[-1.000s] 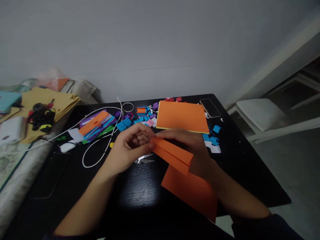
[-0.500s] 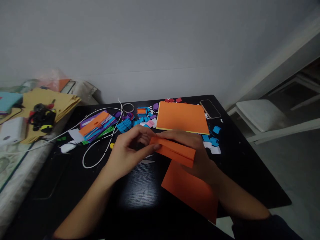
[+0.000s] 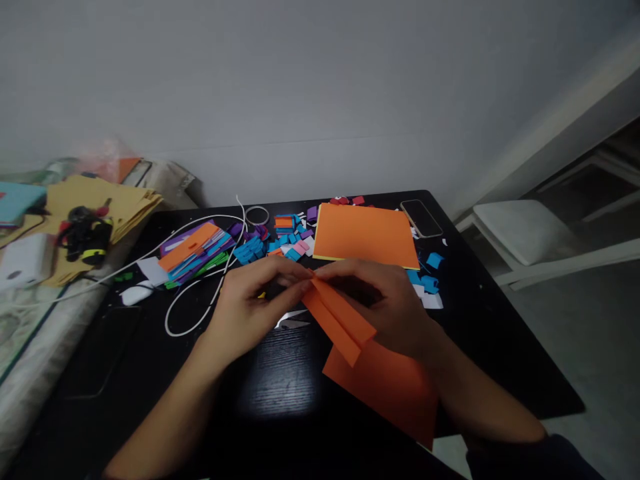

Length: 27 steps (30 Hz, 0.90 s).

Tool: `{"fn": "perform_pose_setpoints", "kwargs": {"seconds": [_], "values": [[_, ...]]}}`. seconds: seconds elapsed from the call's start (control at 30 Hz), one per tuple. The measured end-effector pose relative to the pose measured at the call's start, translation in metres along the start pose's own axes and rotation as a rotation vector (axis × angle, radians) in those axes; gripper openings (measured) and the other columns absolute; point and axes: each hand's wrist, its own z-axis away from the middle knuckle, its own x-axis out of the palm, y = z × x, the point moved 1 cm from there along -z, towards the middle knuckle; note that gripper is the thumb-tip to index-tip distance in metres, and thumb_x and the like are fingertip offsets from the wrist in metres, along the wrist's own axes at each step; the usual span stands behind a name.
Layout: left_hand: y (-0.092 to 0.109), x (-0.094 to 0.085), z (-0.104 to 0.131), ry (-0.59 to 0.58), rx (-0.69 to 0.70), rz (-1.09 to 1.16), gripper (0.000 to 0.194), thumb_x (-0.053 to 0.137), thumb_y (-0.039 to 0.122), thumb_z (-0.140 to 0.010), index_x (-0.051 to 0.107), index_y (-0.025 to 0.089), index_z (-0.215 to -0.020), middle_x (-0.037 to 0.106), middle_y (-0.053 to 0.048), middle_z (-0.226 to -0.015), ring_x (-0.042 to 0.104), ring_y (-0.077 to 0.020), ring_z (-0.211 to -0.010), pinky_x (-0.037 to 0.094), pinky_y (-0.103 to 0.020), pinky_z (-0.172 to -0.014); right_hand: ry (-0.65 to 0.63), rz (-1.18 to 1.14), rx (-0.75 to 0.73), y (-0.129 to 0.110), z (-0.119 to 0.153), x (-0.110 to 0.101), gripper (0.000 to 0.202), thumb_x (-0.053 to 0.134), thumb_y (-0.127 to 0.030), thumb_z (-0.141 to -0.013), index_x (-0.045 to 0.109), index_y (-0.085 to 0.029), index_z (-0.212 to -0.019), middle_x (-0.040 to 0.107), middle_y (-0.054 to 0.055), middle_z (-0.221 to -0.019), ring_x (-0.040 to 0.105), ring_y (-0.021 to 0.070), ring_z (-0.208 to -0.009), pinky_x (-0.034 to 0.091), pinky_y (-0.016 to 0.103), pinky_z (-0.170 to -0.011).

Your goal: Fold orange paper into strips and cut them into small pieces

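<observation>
Between my hands is a narrow folded strip of orange paper (image 3: 339,319), creased along its length, its near end pointing down and to the right. My left hand (image 3: 255,300) pinches the far end between thumb and fingers. From the other side my right hand (image 3: 390,300) grips the same far end, its fingertips meeting the left ones; its thumb is mostly hidden. Under the right forearm an orange sheet (image 3: 385,387) lies on the black table (image 3: 280,440). Scissors (image 3: 294,320), partly hidden, lie beyond the left wrist.
A stack of orange paper (image 3: 365,233) lies at the back, beside a phone (image 3: 421,219). Small blue and white paper pieces (image 3: 250,250) are scattered around. At left are folded coloured papers (image 3: 197,253), a white cable (image 3: 173,327) and a second phone (image 3: 103,353). A white chair (image 3: 515,227) stands right.
The folded orange strip has swung so its near end points more toward me. My right hand has shifted its hold to the far end, beside my left fingertips.
</observation>
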Motion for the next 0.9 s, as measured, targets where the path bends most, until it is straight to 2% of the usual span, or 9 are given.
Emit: {"fn": "perform_pose_setpoints", "kwargs": {"seconds": [0.13, 0.3, 0.5, 0.77, 0.9], "values": [[0.0002, -0.0006, 0.0002, -0.005, -0.022, 0.017, 0.008, 0.075, 0.017, -0.094, 0.078, 0.022, -0.100, 0.080, 0.002, -0.089, 0.073, -0.0091, -0.076, 0.057, -0.017, -0.070, 0.015, -0.037, 0.009, 0.0004, -0.0003, 0.0010, 0.016, 0.072, -0.018, -0.096, 0.079, -0.020, -0.110, 0.083, 0.004, -0.103, 0.079, 0.0167, -0.088, 0.063, 0.030, -0.077], [0.0001, 0.0004, 0.0014, 0.005, -0.027, 0.026, 0.007, 0.074, 0.018, -0.095, 0.077, 0.022, -0.100, 0.080, 0.001, -0.090, 0.073, -0.0094, -0.078, 0.057, -0.017, -0.070, 0.052, 0.033, -0.097, 0.0037, 0.0011, 0.0031, 0.016, 0.075, -0.014, -0.095, 0.079, -0.020, -0.109, 0.083, 0.003, -0.101, 0.080, 0.0158, -0.089, 0.063, 0.028, -0.076], [0.0040, 0.0015, 0.0007, -0.007, -0.081, 0.108, 0.005, 0.075, 0.018, -0.094, 0.077, 0.023, -0.097, 0.079, 0.003, -0.085, 0.070, -0.0068, -0.070, 0.056, -0.014, -0.065, 0.067, 0.106, -0.221, 0.0086, 0.0013, 0.0016, 0.012, 0.075, -0.010, -0.096, 0.078, -0.018, -0.104, 0.084, 0.007, -0.106, 0.080, 0.0166, -0.103, 0.064, 0.030, -0.093], [0.0021, 0.0013, 0.0013, -0.030, -0.127, 0.155, 0.005, 0.076, 0.021, -0.094, 0.078, 0.023, -0.097, 0.078, 0.003, -0.082, 0.069, -0.0064, -0.067, 0.054, -0.014, -0.063, 0.066, 0.175, -0.282, 0.0073, 0.0000, 0.0015, 0.016, 0.070, -0.007, -0.098, 0.076, -0.021, -0.105, 0.083, 0.006, -0.106, 0.080, 0.0172, -0.103, 0.065, 0.033, -0.092], [0.0036, 0.0014, 0.0009, -0.020, -0.121, 0.145, 0.007, 0.076, 0.019, -0.094, 0.077, 0.023, -0.099, 0.078, 0.003, -0.083, 0.070, -0.0066, -0.068, 0.055, -0.014, -0.063, 0.055, 0.139, -0.239, 0.0053, 0.0006, 0.0016, 0.015, 0.070, -0.010, -0.098, 0.075, -0.021, -0.107, 0.082, 0.006, -0.106, 0.079, 0.0179, -0.101, 0.065, 0.034, -0.089]]}}
